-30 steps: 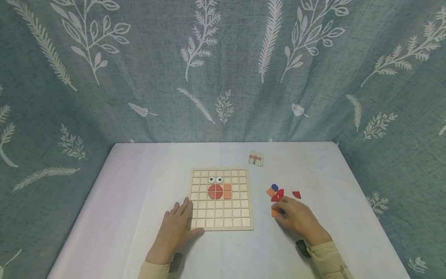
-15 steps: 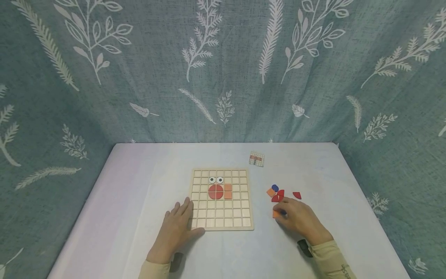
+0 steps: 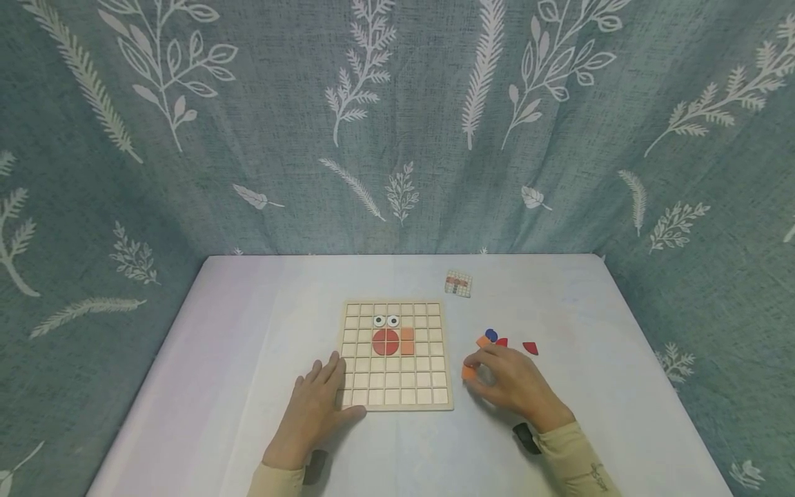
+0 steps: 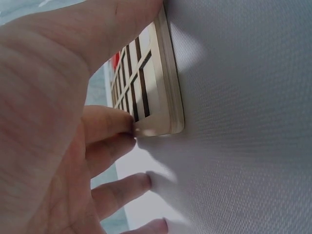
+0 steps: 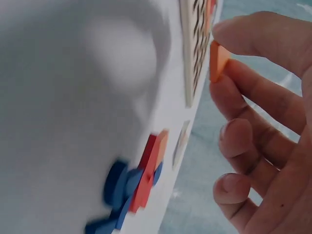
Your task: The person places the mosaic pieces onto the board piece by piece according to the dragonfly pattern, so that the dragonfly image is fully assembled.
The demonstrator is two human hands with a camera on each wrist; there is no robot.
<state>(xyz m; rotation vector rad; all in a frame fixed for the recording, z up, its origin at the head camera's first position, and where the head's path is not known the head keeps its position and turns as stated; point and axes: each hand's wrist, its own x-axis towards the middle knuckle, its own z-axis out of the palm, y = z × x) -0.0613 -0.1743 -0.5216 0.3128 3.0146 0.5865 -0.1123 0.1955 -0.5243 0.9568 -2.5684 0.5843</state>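
Observation:
My right hand (image 3: 512, 386) pinches an orange square tile (image 3: 468, 373) between thumb and fingers, a little right of the wooden grid board (image 3: 397, 408). The right wrist view shows this orange tile (image 5: 218, 61) raised off the table. With fingers spread, my left hand (image 3: 309, 411) rests along the board's left edge, its thumb at the near edge. In the left wrist view, fingertips touch the board's corner (image 4: 168, 124). Two round eye pieces (image 3: 379, 321), a red circle made of quarter pieces (image 3: 379, 336) and two orange squares (image 3: 406, 334) lie in the board.
Right of the board are a blue round piece (image 3: 491, 335), an orange tile (image 3: 483, 342), red pieces (image 3: 502, 342) and a separate red piece (image 3: 531, 348). Blue pieces (image 5: 115, 183) show in the right wrist view. A small pattern card (image 3: 458, 283) lies behind.
My right hand has moved left toward the board with the orange tile, and now covers part of the red pieces. My left hand and the board stay in place.

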